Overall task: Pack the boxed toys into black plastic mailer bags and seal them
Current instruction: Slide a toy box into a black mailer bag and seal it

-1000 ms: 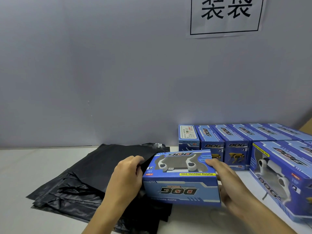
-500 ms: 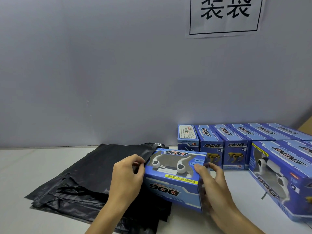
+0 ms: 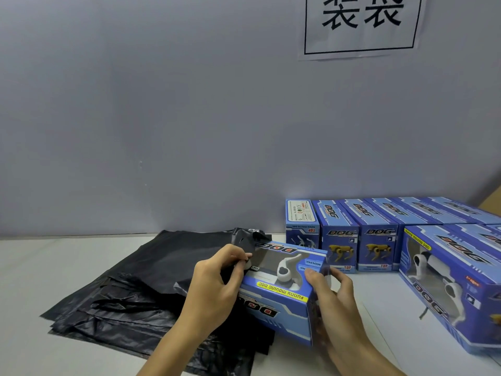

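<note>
Toy box [image 3: 282, 291]: near the desk's [image 3: 54, 267] front edge, right hand [image 3: 333, 299] gripping its right end, left end angled toward the bag mouth, apparently for sliding in. Left hand [image 3: 217, 283]: fingers pinching the top bag's edge on the stack of black bags [image 3: 135, 289], likely holding it open. More toy boxes [image 3: 379, 234]: along the back edge and right side, not obstructing.

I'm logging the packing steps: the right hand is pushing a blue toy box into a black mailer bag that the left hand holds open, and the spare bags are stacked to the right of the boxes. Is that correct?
Not quite. The head view shows the stack of black mailer bags lying left of the row of boxes, not right. The rest holds: the right hand pushes the blue toy box in while the left hand pinches the bag's mouth open.
</note>
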The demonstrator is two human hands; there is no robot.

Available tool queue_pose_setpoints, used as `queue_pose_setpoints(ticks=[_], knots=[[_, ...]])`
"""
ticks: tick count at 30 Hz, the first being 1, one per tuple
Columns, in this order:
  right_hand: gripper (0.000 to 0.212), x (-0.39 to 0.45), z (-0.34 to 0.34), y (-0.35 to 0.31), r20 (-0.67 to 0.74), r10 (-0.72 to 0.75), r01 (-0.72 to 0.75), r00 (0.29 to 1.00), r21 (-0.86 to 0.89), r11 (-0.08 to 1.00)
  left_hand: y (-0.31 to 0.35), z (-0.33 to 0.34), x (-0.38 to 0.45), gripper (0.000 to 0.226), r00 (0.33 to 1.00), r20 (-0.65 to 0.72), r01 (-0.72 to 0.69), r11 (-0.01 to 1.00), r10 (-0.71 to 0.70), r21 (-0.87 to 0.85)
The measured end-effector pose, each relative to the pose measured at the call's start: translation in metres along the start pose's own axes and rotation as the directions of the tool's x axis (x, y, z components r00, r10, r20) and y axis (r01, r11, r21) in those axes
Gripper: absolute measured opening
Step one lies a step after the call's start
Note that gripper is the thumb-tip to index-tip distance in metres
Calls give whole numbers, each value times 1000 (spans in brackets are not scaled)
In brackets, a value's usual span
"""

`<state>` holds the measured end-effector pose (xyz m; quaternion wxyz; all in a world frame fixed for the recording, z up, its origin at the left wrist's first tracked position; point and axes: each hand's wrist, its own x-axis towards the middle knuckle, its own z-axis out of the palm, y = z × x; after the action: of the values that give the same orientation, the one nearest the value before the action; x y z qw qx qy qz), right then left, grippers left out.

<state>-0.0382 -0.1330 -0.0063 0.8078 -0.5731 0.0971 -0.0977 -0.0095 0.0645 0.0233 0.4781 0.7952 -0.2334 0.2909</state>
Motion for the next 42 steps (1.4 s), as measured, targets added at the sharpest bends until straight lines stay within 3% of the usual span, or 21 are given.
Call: queue_pose_setpoints(ticks=[6, 9, 11, 17, 22, 24, 26, 28, 30, 31, 32, 35, 37, 39, 42], knots=[[48, 1, -4, -7, 0, -77, 77, 997, -27, 997, -6, -1, 0, 18, 998, 30, 48, 982, -54, 184], [47, 1, -3, -6, 47, -80, 83, 996, -64, 995, -11, 0, -1, 44, 986, 63, 130, 946, -155, 296], [46, 1, -3, -4, 51, -85, 88, 995, -69, 994, -13, 0, 1, 43, 980, 96, 139, 939, -177, 314], [48, 7, 11, 2, 22, -95, 96, 995, -30, 995, -16, 3, 2, 35, 986, 129, 62, 948, -108, 313], [60, 14, 38, 4, -46, -172, 167, 984, -104, 980, -18, 4, 1, 32, 995, 79, 45, 972, -64, 232], [63, 14, 45, 12, -70, -192, 184, 979, -109, 977, -17, 5, 2, 34, 998, 24, 61, 979, -66, 193], [64, 9, 48, 19, -80, -180, 175, 980, -68, 982, -15, 4, 3, 26, 990, -116, 98, 989, -85, 113], [62, 6, 47, 23, -85, -173, 172, 981, -18, 985, -16, 2, 4, 25, 945, -275, 188, 982, -176, 19], [59, 4, 43, 22, -100, -193, 197, 976, 27, 980, -18, -1, 6, 9, 869, -409, 304, 953, -280, -7], [56, 4, 41, 21, -103, -197, 203, 975, 54, 978, -19, -3, 6, 10, 815, -467, 390, 921, -343, 5], [55, 3, 38, 21, -99, -195, 203, 976, 79, 976, -22, -3, 6, 28, 746, -510, 495, 869, -429, -6], [54, 1, 35, 23, -87, -179, 187, 980, 100, 977, -22, -2, 5, 87, 534, -443, 712, 665, -720, -223], [54, 0, 35, 24, -91, -171, 180, 981, 99, 979, -22, 0, 4, 105, 447, -374, 767, 564, -812, -307], [54, 0, 36, 26, -96, -176, 186, 980, 108, 977, -23, 1, 4, 111, 406, -327, 789, 508, -853, -345], [54, 0, 38, 26, -85, -177, 187, 981, 139, 972, -27, 2, 6, 113, 420, -239, 731, 482, -876, -482]])
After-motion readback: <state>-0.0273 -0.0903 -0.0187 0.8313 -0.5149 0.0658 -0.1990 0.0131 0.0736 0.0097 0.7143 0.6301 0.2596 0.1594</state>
